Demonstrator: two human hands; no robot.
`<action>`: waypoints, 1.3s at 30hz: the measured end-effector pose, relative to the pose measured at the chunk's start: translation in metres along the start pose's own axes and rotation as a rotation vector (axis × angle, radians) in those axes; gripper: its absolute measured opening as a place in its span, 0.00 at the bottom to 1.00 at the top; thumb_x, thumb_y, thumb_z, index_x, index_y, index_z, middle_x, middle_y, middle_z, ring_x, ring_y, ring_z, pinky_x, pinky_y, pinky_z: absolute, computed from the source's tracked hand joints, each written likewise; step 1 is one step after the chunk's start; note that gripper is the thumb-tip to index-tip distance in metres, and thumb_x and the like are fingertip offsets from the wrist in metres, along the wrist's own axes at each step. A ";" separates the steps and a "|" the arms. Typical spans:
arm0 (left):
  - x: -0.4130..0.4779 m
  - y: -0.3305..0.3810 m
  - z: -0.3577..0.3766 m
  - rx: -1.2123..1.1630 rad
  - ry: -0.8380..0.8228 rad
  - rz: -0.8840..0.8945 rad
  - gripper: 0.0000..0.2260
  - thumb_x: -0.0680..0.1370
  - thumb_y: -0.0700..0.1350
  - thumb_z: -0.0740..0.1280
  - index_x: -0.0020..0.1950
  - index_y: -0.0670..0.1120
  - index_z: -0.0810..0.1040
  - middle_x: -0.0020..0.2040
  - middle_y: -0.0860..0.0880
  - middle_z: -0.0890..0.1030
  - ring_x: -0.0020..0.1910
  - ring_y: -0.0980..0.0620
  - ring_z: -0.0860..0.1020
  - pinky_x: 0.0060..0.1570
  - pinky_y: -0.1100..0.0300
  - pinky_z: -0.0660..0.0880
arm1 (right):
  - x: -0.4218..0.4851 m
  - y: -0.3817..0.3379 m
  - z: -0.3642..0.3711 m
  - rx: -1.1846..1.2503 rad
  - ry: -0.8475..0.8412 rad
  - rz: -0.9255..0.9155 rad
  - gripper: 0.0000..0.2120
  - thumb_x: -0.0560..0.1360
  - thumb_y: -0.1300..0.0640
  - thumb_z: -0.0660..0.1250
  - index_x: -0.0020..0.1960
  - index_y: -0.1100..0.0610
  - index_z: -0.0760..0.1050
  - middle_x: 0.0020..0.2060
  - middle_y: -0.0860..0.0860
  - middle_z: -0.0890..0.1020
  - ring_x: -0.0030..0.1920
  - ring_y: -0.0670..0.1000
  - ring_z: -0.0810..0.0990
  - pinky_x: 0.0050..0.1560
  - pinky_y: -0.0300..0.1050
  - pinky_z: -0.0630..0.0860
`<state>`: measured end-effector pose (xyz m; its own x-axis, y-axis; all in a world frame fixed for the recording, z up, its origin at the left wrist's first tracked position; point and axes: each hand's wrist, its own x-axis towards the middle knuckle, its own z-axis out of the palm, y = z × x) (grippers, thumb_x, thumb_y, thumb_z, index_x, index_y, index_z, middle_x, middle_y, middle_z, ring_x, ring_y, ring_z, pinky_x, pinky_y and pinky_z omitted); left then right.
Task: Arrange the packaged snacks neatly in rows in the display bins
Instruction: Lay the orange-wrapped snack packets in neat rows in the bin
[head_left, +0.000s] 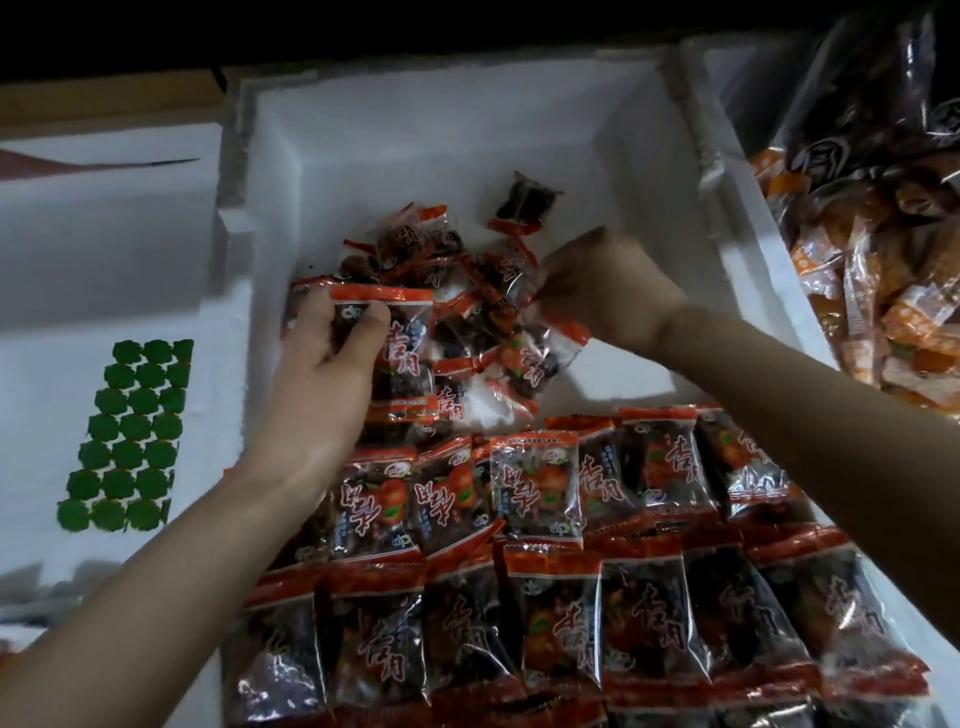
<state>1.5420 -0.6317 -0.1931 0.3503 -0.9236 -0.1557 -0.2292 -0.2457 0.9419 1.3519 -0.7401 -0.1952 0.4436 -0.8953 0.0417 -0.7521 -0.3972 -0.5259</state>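
A white foam bin (467, 135) holds red-and-dark snack packets. Neat overlapping rows of packets (545, 571) fill its near half. A loose heap of the same packets (467, 291) lies in the middle, and one stray packet (519, 205) sits farther back. My left hand (322, 374) grips a small stack of packets (395, 332) by its top edge, thumb on the front. My right hand (608, 291) reaches into the heap, fingers curled down and pinching the red edge of a packet (545, 343); its fingertips are partly hidden.
To the right, another foam bin (737, 171) is filled with orange packets (893, 322) and a dark bag on top. On the left lies a white foam lid (104, 260) with a sheet of green stickers (130, 436).
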 end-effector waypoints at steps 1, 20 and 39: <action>0.000 0.002 -0.004 -0.020 0.015 0.002 0.14 0.80 0.52 0.61 0.65 0.52 0.71 0.59 0.55 0.79 0.57 0.62 0.77 0.58 0.62 0.73 | 0.003 -0.006 0.008 -0.010 -0.058 -0.038 0.07 0.72 0.63 0.70 0.49 0.56 0.83 0.47 0.51 0.84 0.47 0.46 0.80 0.49 0.31 0.69; -0.003 -0.007 -0.001 -0.014 -0.060 0.007 0.08 0.78 0.44 0.65 0.54 0.54 0.72 0.49 0.55 0.80 0.50 0.57 0.78 0.56 0.55 0.72 | 0.001 -0.012 0.053 0.160 -0.074 -0.056 0.06 0.73 0.61 0.69 0.50 0.57 0.76 0.45 0.50 0.80 0.45 0.48 0.78 0.49 0.40 0.74; 0.043 -0.017 0.042 0.975 -0.502 0.390 0.26 0.73 0.53 0.71 0.69 0.50 0.70 0.62 0.51 0.67 0.66 0.51 0.63 0.62 0.59 0.57 | -0.023 0.060 0.005 0.219 -0.109 0.292 0.07 0.71 0.59 0.72 0.46 0.55 0.75 0.44 0.55 0.83 0.41 0.52 0.81 0.39 0.40 0.78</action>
<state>1.5227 -0.6798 -0.2281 -0.2470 -0.9457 -0.2112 -0.9200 0.1604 0.3576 1.2990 -0.7419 -0.2317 0.2844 -0.9328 -0.2214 -0.7381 -0.0657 -0.6715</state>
